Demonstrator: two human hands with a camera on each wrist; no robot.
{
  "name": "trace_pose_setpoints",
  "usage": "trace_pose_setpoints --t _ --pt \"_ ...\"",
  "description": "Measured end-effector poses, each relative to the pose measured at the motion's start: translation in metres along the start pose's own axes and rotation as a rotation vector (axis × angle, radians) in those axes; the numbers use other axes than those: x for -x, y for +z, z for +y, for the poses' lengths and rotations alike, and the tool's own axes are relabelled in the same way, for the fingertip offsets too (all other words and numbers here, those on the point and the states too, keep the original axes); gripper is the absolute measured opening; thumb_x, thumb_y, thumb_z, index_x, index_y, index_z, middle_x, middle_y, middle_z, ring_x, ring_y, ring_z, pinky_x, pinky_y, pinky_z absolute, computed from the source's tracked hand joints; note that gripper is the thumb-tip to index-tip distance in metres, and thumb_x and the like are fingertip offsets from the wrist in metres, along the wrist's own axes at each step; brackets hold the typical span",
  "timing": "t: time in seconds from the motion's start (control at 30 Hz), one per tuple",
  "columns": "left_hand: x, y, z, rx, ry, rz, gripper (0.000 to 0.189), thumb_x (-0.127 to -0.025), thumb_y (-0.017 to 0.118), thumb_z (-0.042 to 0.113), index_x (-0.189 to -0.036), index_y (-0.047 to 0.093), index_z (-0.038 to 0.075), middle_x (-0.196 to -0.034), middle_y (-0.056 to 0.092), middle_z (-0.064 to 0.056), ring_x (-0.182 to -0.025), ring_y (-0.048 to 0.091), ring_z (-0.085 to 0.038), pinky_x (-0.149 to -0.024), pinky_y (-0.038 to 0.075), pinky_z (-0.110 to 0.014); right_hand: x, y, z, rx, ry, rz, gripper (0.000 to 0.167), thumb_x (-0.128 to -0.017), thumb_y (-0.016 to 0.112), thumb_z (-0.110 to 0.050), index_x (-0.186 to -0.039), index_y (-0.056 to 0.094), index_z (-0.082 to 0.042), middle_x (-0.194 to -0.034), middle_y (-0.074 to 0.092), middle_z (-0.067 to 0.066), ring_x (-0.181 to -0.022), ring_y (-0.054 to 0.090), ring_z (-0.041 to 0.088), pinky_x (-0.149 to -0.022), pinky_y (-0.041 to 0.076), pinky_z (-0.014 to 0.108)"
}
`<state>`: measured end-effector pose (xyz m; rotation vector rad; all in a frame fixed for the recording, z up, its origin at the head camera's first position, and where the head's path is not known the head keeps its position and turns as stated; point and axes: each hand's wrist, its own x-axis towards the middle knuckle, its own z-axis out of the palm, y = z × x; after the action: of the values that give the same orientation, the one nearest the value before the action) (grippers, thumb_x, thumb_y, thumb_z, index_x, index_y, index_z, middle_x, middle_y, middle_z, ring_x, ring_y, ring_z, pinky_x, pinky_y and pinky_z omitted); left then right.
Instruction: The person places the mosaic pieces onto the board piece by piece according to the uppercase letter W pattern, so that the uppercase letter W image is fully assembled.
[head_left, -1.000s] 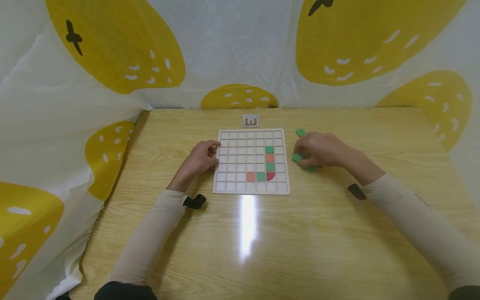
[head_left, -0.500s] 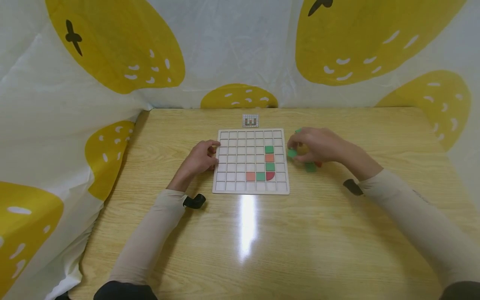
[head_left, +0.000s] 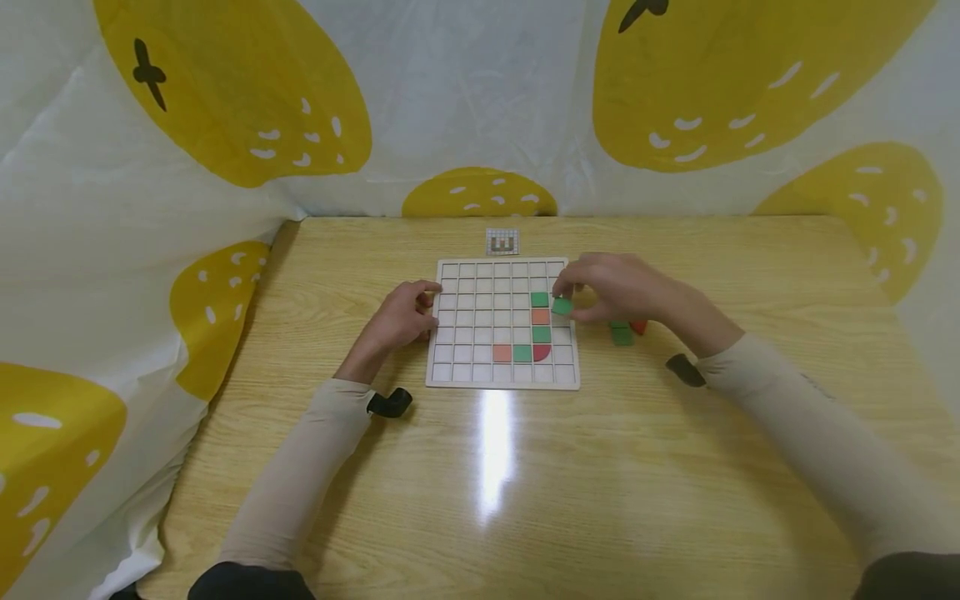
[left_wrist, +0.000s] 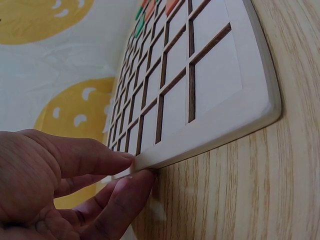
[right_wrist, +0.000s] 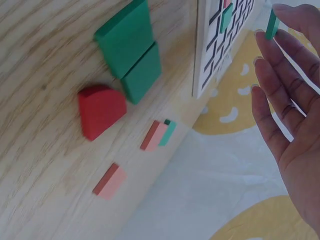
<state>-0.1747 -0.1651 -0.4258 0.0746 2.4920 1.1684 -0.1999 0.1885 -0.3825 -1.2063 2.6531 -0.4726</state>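
Note:
A pale square grid board (head_left: 482, 317) lies on the wooden table. Green and salmon tiles and a red rounded piece (head_left: 542, 352) fill several of its cells. My left hand (head_left: 401, 315) holds the board's left edge; in the left wrist view, thumb and fingertips meet at the rim (left_wrist: 215, 130). Between right thumb and fingertips, my right hand (head_left: 618, 287) pinches a green tile (head_left: 561, 306) above the board's right side. In the right wrist view this tile (right_wrist: 272, 25) stands nearly edge-on, and the other fingers extend beside it.
Right of the board lie loose green tiles (head_left: 621, 336) and a red piece (head_left: 638, 326), partly behind my hand. The right wrist view also shows two salmon tiles (right_wrist: 154, 135) and a small green one (right_wrist: 169, 132). A patterned card (head_left: 502, 242) lies behind the board.
My right hand has carried the green tile leftward from the loose pieces to over the board's right side. More loose tiles show behind it. The left hand has stayed put.

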Motion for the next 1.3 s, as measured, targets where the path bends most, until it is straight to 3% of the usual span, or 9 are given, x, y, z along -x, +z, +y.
trace_pose_setpoints --t 0.3,0.8,1.03,1.3 --pt "0.000 -0.001 -0.001 0.008 0.014 -0.006 0.058 -0.092 0.065 -0.006 -0.147 0.050 0.004 -0.120 0.049 -0.018 -0.095 0.053 -0.027 -0.067 0.056 -0.031 -0.009 0.005 -0.007 -0.006 0.000 -0.021 0.030 -0.084 0.083 -0.029 -0.111 0.075 -0.020 -0.106 0.070 -0.007 -0.098 0.063 0.016 -0.081 0.053 0.036" --pt "-0.001 -0.001 -0.001 0.003 0.005 -0.005 0.059 -0.092 0.065 -0.005 -0.147 0.050 0.005 -0.121 0.049 -0.017 -0.096 0.053 -0.027 -0.068 0.056 -0.031 -0.023 0.014 -0.015 -0.021 -0.116 -0.022 0.026 -0.087 0.080 -0.029 -0.110 0.074 -0.018 -0.104 0.070 -0.007 -0.100 0.063 0.018 -0.082 0.054 0.036" --pt "0.000 -0.001 0.000 -0.005 0.008 -0.002 0.058 -0.092 0.066 -0.005 -0.147 0.051 0.005 -0.121 0.050 -0.018 -0.096 0.053 -0.027 -0.067 0.056 -0.031 -0.031 0.019 -0.020 -0.037 -0.160 -0.019 0.025 -0.086 0.080 -0.026 -0.108 0.074 -0.018 -0.095 0.069 -0.007 -0.093 0.060 0.017 -0.074 0.051 0.034" --pt "-0.001 0.000 -0.002 -0.003 0.013 -0.004 0.059 -0.092 0.066 -0.005 -0.147 0.050 0.005 -0.121 0.050 -0.018 -0.094 0.054 -0.026 -0.066 0.055 -0.029 -0.039 0.027 -0.022 -0.013 -0.141 -0.048 0.029 -0.085 0.080 -0.032 -0.111 0.073 -0.023 -0.099 0.067 -0.010 -0.094 0.058 0.011 -0.069 0.048 0.031"
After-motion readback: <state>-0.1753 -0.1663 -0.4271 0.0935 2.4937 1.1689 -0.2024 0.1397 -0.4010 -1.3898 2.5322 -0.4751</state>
